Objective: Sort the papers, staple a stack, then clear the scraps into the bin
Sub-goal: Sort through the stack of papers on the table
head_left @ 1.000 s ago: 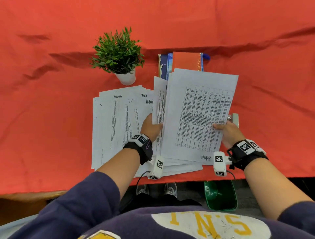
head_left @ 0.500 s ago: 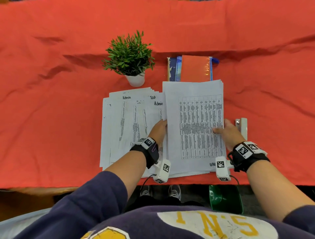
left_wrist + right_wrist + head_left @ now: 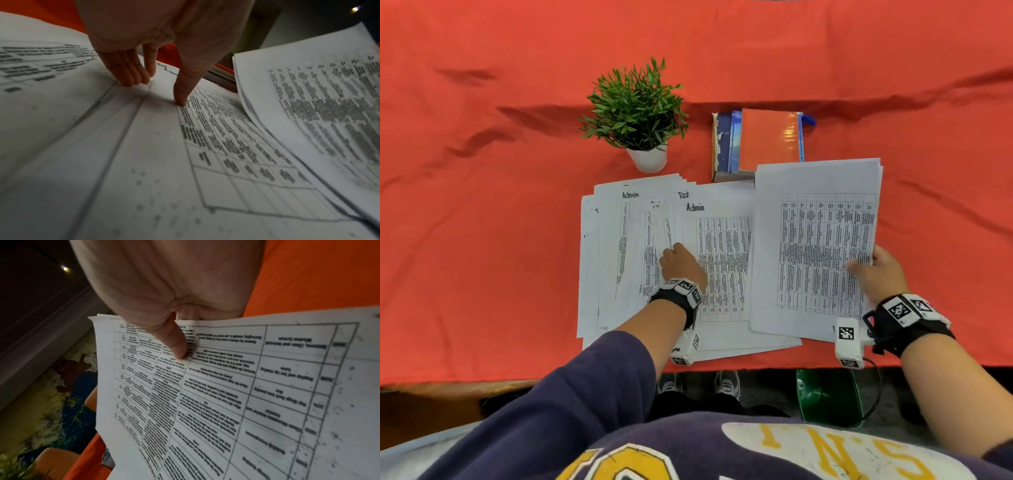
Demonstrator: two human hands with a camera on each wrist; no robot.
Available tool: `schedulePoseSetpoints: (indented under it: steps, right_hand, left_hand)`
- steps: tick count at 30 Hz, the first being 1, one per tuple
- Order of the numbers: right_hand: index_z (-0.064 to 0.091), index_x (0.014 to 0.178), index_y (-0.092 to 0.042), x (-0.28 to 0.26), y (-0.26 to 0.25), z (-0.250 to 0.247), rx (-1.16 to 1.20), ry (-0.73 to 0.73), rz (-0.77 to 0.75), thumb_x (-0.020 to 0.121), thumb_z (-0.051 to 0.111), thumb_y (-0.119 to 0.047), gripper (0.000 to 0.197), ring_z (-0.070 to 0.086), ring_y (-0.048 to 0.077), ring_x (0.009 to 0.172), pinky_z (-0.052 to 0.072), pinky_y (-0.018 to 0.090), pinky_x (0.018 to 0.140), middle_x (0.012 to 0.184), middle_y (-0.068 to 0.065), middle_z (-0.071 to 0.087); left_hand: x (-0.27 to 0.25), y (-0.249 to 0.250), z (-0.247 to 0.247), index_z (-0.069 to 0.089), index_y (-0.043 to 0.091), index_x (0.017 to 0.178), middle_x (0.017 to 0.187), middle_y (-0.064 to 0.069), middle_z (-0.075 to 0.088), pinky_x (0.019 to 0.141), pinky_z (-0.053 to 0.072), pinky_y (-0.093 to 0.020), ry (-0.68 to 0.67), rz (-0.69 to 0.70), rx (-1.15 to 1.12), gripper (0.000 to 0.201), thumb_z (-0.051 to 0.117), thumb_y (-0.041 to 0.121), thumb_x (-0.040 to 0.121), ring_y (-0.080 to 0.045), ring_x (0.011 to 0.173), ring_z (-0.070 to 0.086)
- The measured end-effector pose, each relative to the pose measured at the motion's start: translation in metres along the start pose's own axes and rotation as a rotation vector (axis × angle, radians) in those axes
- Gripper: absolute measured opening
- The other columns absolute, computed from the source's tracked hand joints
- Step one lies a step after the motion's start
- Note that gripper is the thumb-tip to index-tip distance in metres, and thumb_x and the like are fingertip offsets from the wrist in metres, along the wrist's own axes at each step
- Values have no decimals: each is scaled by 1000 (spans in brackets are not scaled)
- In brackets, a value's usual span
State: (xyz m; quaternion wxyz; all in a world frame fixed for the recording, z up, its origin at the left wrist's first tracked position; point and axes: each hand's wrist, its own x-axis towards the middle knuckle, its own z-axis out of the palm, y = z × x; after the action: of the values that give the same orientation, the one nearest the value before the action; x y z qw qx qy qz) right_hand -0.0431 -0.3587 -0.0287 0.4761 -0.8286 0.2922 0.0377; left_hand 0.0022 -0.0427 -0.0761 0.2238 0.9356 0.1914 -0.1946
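Note:
My right hand (image 3: pixel 873 270) grips a stack of printed table sheets (image 3: pixel 815 246) by its right edge, thumb (image 3: pixel 174 344) on top and the other fingers hidden beneath. The stack hangs slightly above the table, its left edge over the spread papers (image 3: pixel 626 257). Those papers lie fanned on the red cloth, some headed "Admin" or "Task". My left hand (image 3: pixel 681 262) rests on them with straight fingers (image 3: pixel 127 71) and thumb pressing down. A green bin (image 3: pixel 828 397) stands on the floor below the table's front edge. No stapler shows.
A potted plant (image 3: pixel 635 106) stands behind the spread papers. A pile of books (image 3: pixel 760 140) with an orange cover on top lies behind the held stack. The red tablecloth (image 3: pixel 482 240) is wrinkled. My shoes show under the table edge.
My right hand has lowered the tilted stack and carried it to the right, where it now covers the stapler seen earlier. My left hand has shifted left onto the spread sheets.

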Motion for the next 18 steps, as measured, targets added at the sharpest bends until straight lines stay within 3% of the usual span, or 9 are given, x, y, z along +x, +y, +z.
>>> schedulePoseSetpoints:
  steps: [3,5,8,13,18]
  right_hand:
    - [61,119,-14,0,2,-4,21,16,19,89,60,-1,33,63,30,105,49,49,95,115,9,67]
    - [61,120,-13,-1,2,-5,42,16,18,89,59,-1,33,63,29,105,49,47,95,115,9,66]
    - [60,120,-12,-5,-2,-4,46,7,6,90,58,-1,32,61,24,101,48,40,92,111,5,65]
    - [60,121,-12,-8,-8,-2,92,-10,5,91,57,2,33,60,23,102,46,37,91,112,4,64]
    - [60,121,-15,-9,-7,-3,135,-33,23,91,57,1,35,61,25,108,47,43,97,117,4,65]
  left_hand:
    - [6,2,2,32,2,133,126,-17,52,94,48,-38,-43,-18,-82,59,64,10,85,-31,119,48]
    - [9,5,1,34,2,133,127,-16,52,95,47,-37,-63,-75,-141,57,64,10,85,-31,120,47]
    - [9,10,0,33,0,134,137,-18,39,107,38,-37,-26,-158,-146,68,70,25,82,-32,128,39]
    - [14,10,2,33,0,134,139,-19,34,107,37,-37,-52,-166,-111,81,77,38,76,-32,130,37]
    - [19,13,4,46,7,124,135,-17,36,96,45,-34,-64,-180,-150,52,72,20,81,-29,118,46]
